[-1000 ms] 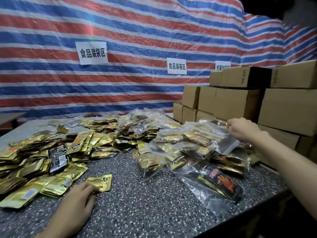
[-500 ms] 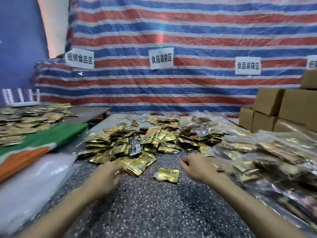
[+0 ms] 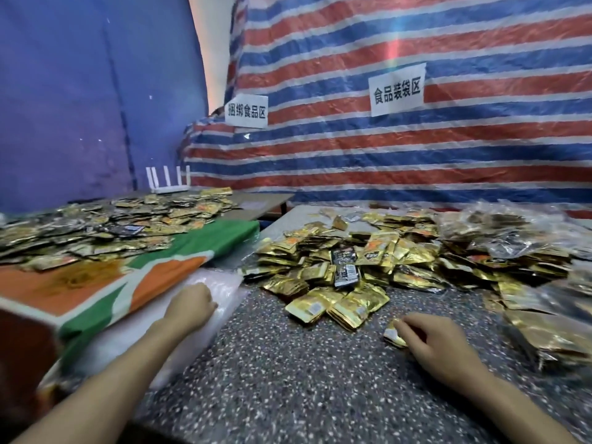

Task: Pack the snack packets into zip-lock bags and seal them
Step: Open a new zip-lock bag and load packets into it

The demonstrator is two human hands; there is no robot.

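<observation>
The left hand [image 3: 189,307] lies on a stack of clear, whitish plastic [image 3: 221,293] at the near left edge of the table [image 3: 288,379], fingers curled down onto the top sheet; these look like the empty zip-lock bags, though the blur makes it hard to say whether one is actually pinched or only touched. The right hand [image 3: 435,341] rests on the speckled surface well apart from the left, its fingertips pressing on a single gold snack packet [image 3: 393,335] that lies just at its inner side, held down rather than lifted. Beyond both hands, a big loose heap of gold packets [image 3: 346,267] with a few dark ones mixed in spreads across the middle of the table, all still unbagged. To the outside of the right hand and further back, clear bags already filled with packets [image 3: 499,232] are piled up, so a fair share of the packing seems done, though whether their zips are closed cannot be read here. Past the left hand, a green and orange cloth [image 3: 153,267] carries another wide spread of packets [image 3: 96,222]. My judgement is that the job is somewhere in the middle: a fresh bag is being fetched, one packet is ready, and most of the loose heap remains to be filled and sealed.
</observation>
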